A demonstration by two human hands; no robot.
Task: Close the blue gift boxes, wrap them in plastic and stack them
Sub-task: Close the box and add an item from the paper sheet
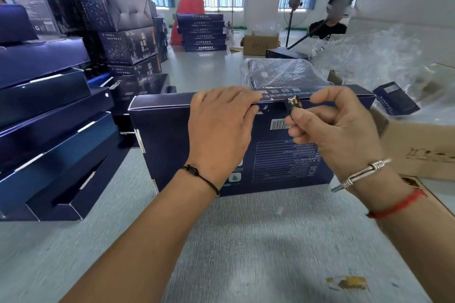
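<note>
A dark blue gift box (172,145) stands on its long edge in front of me on the grey table (258,241), its printed back with a barcode facing me. My left hand (219,128) rests on the box's top edge with its fingers laid over the closing flap. My right hand (337,125) hovers just right of it and pinches a small dark and gold sticker (293,103) between thumb and forefinger, close to the top edge. Behind the box lies another box wrapped in clear plastic (283,74).
A slanting stack of blue boxes (54,130) fills the left side, with more piled behind (128,42). Loose plastic film (384,56) and a brown carton (423,150) lie at right. Two people work at the far end beside a stack of boxes (202,32).
</note>
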